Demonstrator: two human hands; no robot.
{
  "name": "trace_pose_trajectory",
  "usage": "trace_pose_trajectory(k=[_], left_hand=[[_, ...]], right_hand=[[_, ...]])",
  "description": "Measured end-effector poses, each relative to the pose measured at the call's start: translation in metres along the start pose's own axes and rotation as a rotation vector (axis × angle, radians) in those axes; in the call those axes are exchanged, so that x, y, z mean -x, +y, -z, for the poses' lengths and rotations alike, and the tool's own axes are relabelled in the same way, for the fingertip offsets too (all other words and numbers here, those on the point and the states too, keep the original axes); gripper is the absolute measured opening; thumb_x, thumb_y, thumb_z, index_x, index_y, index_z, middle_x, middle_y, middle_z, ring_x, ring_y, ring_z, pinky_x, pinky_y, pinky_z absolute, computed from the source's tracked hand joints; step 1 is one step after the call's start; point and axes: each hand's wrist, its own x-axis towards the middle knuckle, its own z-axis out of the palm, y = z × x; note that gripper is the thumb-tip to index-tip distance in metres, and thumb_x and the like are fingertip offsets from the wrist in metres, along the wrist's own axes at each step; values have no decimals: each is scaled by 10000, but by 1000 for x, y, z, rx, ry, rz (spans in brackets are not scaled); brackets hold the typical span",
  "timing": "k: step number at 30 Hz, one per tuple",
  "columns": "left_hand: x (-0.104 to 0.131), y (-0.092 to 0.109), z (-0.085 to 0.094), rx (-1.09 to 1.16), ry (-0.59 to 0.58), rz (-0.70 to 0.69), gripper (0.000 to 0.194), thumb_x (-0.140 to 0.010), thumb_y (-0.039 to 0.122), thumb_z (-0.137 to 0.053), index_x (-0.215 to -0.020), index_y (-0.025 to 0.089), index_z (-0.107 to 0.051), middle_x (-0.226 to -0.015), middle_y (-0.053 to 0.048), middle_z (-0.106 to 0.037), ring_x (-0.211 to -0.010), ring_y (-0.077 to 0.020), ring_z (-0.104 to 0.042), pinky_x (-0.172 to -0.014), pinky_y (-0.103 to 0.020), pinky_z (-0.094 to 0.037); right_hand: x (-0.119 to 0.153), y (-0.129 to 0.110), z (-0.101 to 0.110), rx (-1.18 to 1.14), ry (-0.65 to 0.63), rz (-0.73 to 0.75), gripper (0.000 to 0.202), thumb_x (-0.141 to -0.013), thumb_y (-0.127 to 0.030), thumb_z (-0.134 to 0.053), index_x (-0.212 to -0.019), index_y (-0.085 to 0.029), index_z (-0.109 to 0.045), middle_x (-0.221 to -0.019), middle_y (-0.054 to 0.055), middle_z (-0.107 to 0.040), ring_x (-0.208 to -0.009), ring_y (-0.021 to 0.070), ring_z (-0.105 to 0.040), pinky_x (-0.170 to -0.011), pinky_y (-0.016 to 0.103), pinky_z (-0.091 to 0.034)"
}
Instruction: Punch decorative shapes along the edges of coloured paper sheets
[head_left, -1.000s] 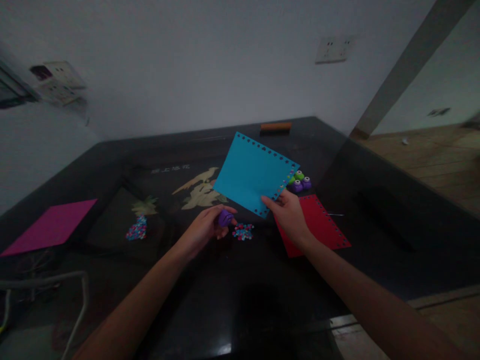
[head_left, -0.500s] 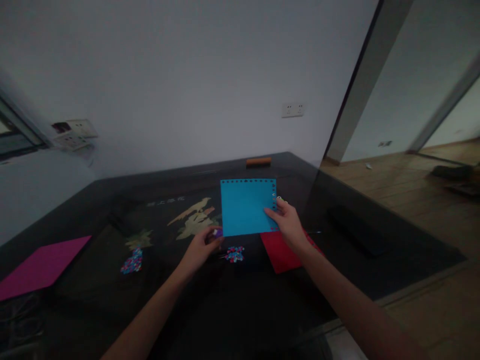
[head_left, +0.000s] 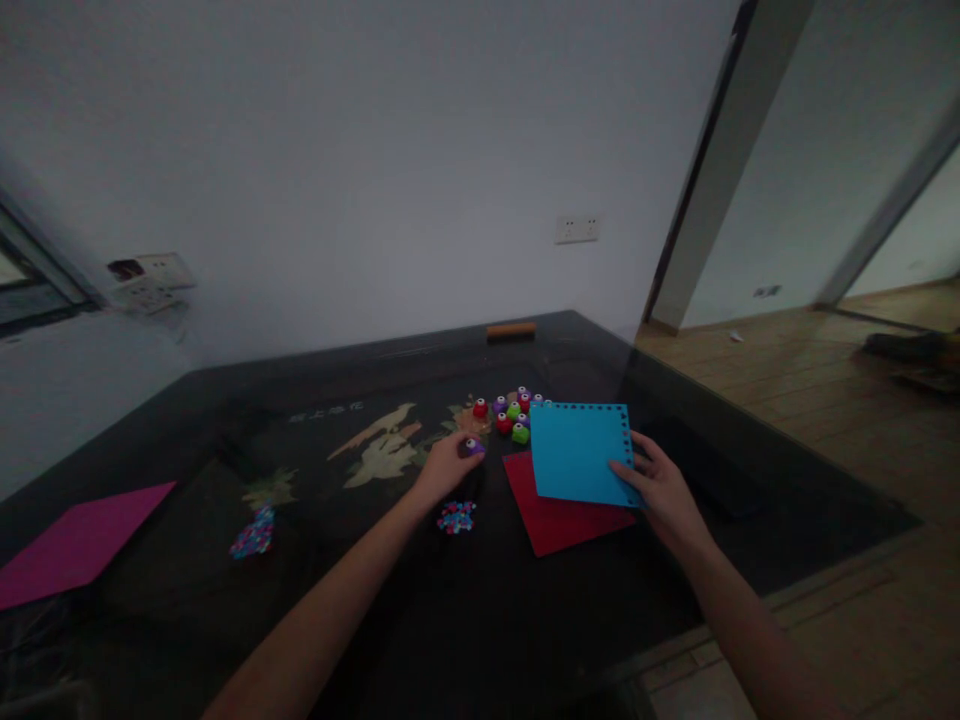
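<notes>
Take the red sheet (head_left: 555,525), lying flat on the dark table (head_left: 465,630), as your landmark. Your right hand (head_left: 660,487), at that sheet's right side, pinches the blue sheet (head_left: 576,452) by its right edge, with the thumb on the face towards you and the other fingers at the edge and partly hidden behind it. The blue sheet is raised at a tilt, covering the far part of the red sheet from your view; you cannot tell whether the two touch. Small cut-outs run along its top and right edges. Your left hand (head_left: 448,468), to the left of the red sheet and a little beyond its near edge, has thumb and forefinger closed around a small purple punch (head_left: 475,447) with a white, eye-like top; how its remaining fingers lie, you cannot tell. Just past the red sheet stands a cluster of red, green and purple punches (head_left: 514,415), some of them behind the blue sheet. A heap of confetti (head_left: 457,517) lies near the red sheet's left side, below your left hand, and a second heap (head_left: 253,536) lies well to its left. Farther left again is a pink sheet (head_left: 84,545). A brown bar (head_left: 511,330) rests well beyond the red sheet, near the table's back edge.
</notes>
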Motion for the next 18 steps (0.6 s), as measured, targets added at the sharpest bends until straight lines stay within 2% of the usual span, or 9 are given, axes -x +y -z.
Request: trace_pose_trajectory(k=[3,7,12,16,18], left_hand=[[-26,0,-14,-188,46,-42,245,-742,171,-614,-986,168,-633,-987,-62,-673,-922,-194,-610,-817,-292,-452],[-50,1,-28,-271,67,-41,217,-727,140,-611,-942,156,-634,-992,-85,-652,-933,-206,-597,-810,-297,-443],[-58,3,-37,-329,116,-36,250,-734,175,-608,-983,159,-591,-1014,-93,-604,-933,-216,-576,-801,-310,-445],[-57,-2,-42,-432,261,-63,377,-717,241,-638,-1081,191,-553,-1136,-103,-518,-1083,-266,-498,-890,-374,-427],[-61,-7,-45,-427,293,-66,478,-700,235,-643,-1165,221,-530,-1249,-112,-446,-1169,-294,-441,-943,-421,-400]], right_hand=[[4,1,-1,50,-61,-10,773,-552,-332,-800,-1243,-245,-463,-914,49,-678,-727,226,-653,-655,361,-545],[8,-2,-4,147,-184,6,855,-600,-371,-751,-1347,-256,-351,-877,37,-670,-663,218,-642,-598,353,-528],[12,-5,-5,238,-259,22,821,-663,-360,-696,-1377,-260,-304,-871,24,-641,-685,201,-629,-603,327,-517],[13,-7,-5,254,-258,24,767,-685,-352,-670,-1366,-265,-328,-896,27,-624,-705,197,-621,-603,321,-517],[12,-7,-3,275,-276,21,755,-693,-341,-662,-1367,-263,-329,-894,26,-615,-696,189,-612,-598,315,-514]])
